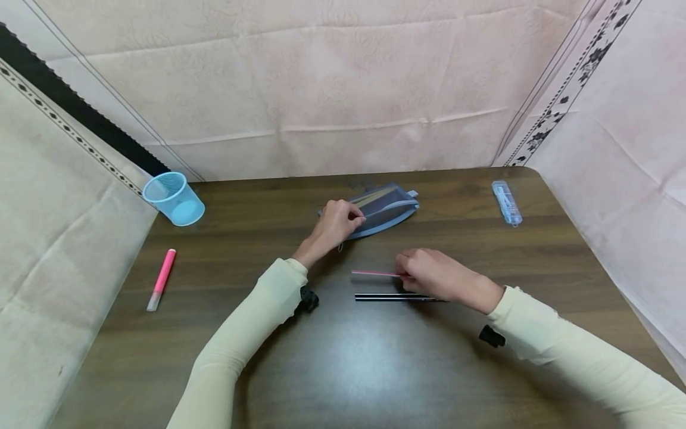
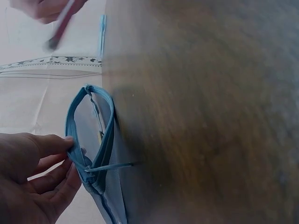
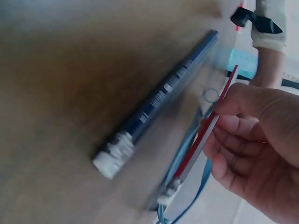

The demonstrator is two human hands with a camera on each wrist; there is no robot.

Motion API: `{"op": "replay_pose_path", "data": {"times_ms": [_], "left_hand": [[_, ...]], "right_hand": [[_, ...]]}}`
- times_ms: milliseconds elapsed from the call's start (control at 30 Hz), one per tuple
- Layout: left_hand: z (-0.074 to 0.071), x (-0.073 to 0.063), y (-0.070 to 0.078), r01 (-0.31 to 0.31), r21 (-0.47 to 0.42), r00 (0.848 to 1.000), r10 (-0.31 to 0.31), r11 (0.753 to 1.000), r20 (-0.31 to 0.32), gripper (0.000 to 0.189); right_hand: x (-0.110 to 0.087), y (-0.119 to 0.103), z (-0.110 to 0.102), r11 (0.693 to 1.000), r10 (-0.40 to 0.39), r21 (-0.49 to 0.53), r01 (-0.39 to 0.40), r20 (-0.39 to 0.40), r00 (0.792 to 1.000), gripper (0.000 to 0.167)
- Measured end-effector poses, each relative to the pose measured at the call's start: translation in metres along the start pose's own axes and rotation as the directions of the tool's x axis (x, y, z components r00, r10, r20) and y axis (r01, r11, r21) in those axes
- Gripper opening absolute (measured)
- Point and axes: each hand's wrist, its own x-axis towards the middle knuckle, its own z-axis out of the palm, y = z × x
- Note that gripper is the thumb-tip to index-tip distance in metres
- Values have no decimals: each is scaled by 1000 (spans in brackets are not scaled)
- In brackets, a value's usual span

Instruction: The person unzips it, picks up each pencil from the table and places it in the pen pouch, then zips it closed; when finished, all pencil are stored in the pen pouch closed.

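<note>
My left hand (image 1: 334, 223) pinches the rim of a blue mesh pencil pouch (image 1: 393, 205) near the back of the table. In the left wrist view the mouth of the pouch (image 2: 110, 121) gapes, and thumb and fingers hold one side of its edge. My right hand (image 1: 436, 275) pinches a red pencil (image 3: 198, 140) with a metal ferrule and a pale eraser, its other end pointing left in the head view. Just below that hand, a dark blue pencil (image 3: 163, 95) with a white eraser lies on the wooden table.
A light blue cup (image 1: 184, 205) stands at the back left. Nearer along the left side lies a pink marker (image 1: 163, 274) with a pale end. A small blue case (image 1: 506, 202) is at the back right. Cloth (image 1: 343, 101) hangs behind the table (image 1: 300, 381).
</note>
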Motion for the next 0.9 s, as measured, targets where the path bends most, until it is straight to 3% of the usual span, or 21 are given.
{"op": "replay_pose_path", "data": {"times_ms": [100,267,333,367,400,467,600,667,800,900], "left_hand": [[0,1,0,-4,-7,1000,4,1000,-5,17],[-1,2,-1,-9,-12,1000,9,1000,0,18],[0,2,-2,-4,-15,1000,5,1000,5,17],[0,2,-2,-2,-16,1000,2,1000,7,17],[0,2,-2,-1,-20,1000,1,1000,8,17],[0,1,-3,1,-28,1000,-1,1000,6,17],[0,1,-2,-3,-28,1000,3,1000,1,17],[0,2,-2,-4,-23,1000,4,1000,0,17],[2,3,-2,-11,-22,1000,11,1000,-4,17],[2,4,-2,-11,-27,1000,10,1000,-3,16]], "right_hand": [[2,2,-8,988,56,139,-60,29,998,9],[5,9,-17,937,90,333,-103,56,994,14],[7,13,-20,898,106,420,-129,78,991,15],[7,16,-21,863,126,480,-159,101,987,15],[8,18,-22,812,150,548,-200,136,979,17],[10,23,-23,659,200,687,-305,231,952,21],[15,34,-18,260,263,841,-475,411,873,33],[20,40,-12,112,276,855,-507,463,842,36],[34,52,2,-85,321,866,-493,492,810,36],[48,60,9,-191,375,880,-435,475,796,28]]}}
